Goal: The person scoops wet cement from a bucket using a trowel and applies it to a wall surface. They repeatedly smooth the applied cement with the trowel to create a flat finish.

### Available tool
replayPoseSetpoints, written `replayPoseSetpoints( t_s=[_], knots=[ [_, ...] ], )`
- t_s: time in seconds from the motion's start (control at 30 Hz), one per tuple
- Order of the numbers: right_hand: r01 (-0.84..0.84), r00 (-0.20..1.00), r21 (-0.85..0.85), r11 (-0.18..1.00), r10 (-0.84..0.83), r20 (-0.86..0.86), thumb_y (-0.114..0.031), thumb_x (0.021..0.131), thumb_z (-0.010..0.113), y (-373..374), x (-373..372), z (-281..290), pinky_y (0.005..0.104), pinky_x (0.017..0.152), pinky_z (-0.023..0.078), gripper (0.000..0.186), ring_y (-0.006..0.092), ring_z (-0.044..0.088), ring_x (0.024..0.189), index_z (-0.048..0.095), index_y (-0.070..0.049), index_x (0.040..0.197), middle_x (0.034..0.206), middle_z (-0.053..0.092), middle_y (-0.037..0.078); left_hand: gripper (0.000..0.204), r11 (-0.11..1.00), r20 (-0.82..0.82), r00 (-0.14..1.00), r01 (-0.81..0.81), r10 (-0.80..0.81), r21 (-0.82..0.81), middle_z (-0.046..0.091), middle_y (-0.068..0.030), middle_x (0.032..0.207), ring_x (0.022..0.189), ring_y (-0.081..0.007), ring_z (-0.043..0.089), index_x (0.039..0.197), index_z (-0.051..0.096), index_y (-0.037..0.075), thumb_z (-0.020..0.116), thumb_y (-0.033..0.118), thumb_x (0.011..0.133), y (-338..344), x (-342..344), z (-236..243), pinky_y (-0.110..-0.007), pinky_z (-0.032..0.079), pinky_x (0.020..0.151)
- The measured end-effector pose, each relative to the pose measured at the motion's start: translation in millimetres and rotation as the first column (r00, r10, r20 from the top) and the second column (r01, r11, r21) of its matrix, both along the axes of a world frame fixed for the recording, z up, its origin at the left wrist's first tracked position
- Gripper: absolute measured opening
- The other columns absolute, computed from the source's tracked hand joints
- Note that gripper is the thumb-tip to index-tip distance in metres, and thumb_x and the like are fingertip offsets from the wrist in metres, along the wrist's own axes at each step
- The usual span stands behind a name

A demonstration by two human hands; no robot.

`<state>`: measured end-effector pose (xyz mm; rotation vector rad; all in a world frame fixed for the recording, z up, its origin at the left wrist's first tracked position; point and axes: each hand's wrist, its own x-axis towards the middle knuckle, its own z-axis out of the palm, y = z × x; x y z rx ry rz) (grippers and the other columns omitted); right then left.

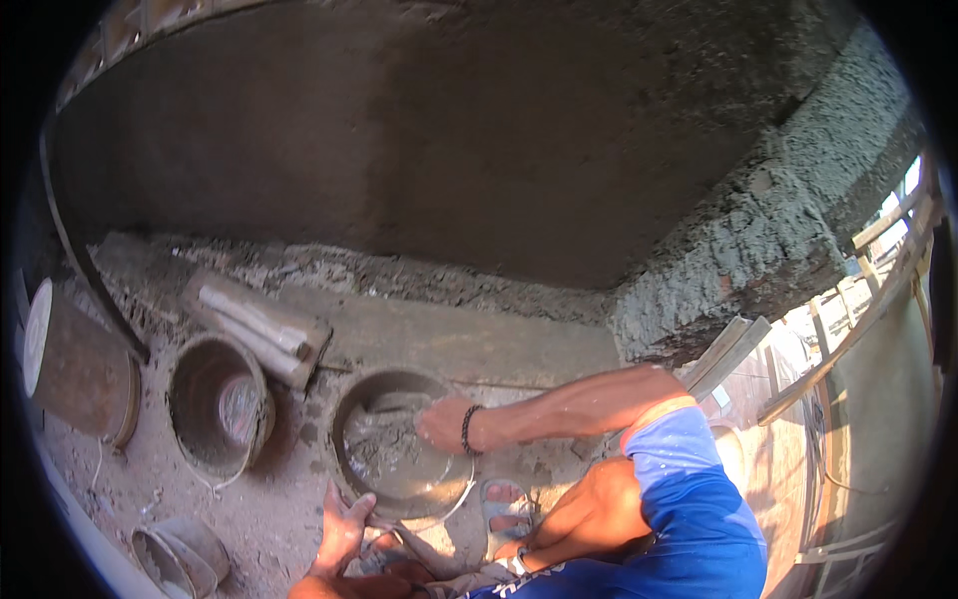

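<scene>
R hand (446, 425) in round, grey-smeared bucket (336, 444); L hand (344, 524) at its rim

Wet, lumpy grey mortar (384, 459), 1 batch, in the bucket: thick and uneven, pale streaks on top, smooth grey film toward R side. Bucket stands upright on the ground in front of the person, 1 thin pale wire handle (465, 496) hanging over near R side.

2 hands. R: reaches in from R side, knuckles up, close over the mortar; fingers blurred/hidden, can't tell if pinching anything. 1 dark beaded bracelet (470, 429) on R wrist. L: thumb + forefinger spread in a V at near rim; can't tell if gripping.

Other vessels, 3 total: 1 round, mortar-crusted open bucket (180, 419) just L of the mortar one; 1 brownish cylindrical container (85, 369), tilted, far L; 1 small grey bucket (205, 554), lower L.

1 whitish, rod-like piece (254, 321) on 1 short, mortar-stained board (317, 354), behind the buckets. 1 long, flat grey plank (469, 339) along foot of 1 broad, dark, plastered wall (499, 150). R of wall: 1 rough, light-grey mortar-covered ledge (738, 250). Far R: several pale wooden poles (848, 349), exact no. unclear. 1 greyish strap sandal (499, 514) clearly seen, just R of mortar bucket.
</scene>
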<state>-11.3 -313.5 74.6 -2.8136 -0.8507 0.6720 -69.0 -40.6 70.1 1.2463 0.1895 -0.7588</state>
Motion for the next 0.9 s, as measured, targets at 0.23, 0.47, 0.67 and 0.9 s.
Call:
replayPoseSetpoints(
  t_s=[0.23,0.47,0.67,0.9],
  knots=[
    [-0.130,0.991,-0.012,0.991,0.129,-0.041,-0.013,0.074,0.064,4.5,-22.1,84.1,0.0454,0.065,0.055,0.014,0.0364,0.069,0.076,0.072,-0.001,0.077,0.076,0.069,0.020,0.070,0.766,0.376,0.872,-0.002,-0.313,0.642,0.045,-0.0308,0.136,0.126,-0.0414,0.042,0.137,0.042,-0.007,0.062,0.040,0.089,14.6,1.9,-9.3,-0.047,0.033,0.105],
    [-0.023,0.996,-0.160,0.987,0.036,0.076,-0.014,0.077,0.061,-7.8,-10.6,25.1,0.0451,0.066,0.055,0.017,0.0373,0.069,0.079,0.070,0.001,0.079,0.078,0.069,0.021,0.058,0.817,0.146,0.926,0.224,-0.349,0.532,0.058,-0.0206,0.121,0.107,-0.0313,0.054,0.131,0.048,-0.006,0.061,0.033,0.090,11.3,33.4,-16.5,-0.042,0.044,0.090],
    [0.028,0.982,-0.025,0.999,-0.022,0.190,-0.013,0.077,0.059,-8.0,9.3,78.4,0.0467,0.067,0.055,0.018,0.0388,0.068,0.076,0.069,0.002,0.077,0.077,0.068,0.022,0.057,0.876,0.280,0.925,0.101,-0.257,0.471,0.060,-0.0150,0.117,0.096,-0.0250,0.059,0.138,0.041,0.000,0.063,0.014,0.087,25.3,49.8,-60.1,-0.038,0.052,0.076],
    [-0.078,0.995,-0.163,0.984,0.087,0.052,-0.014,0.081,0.058,-13.6,-6.1,-13.7,0.0469,0.067,0.055,0.018,0.0394,0.068,0.077,0.065,0.002,0.082,0.075,0.066,0.022,0.065,0.839,0.125,0.952,0.179,-0.279,0.513,0.060,-0.0177,0.116,0.096,-0.0246,0.061,0.140,0.038,-0.002,0.068,0.013,0.084,9.9,50.5,-49.9,-0.036,0.055,0.073]
  ],
)
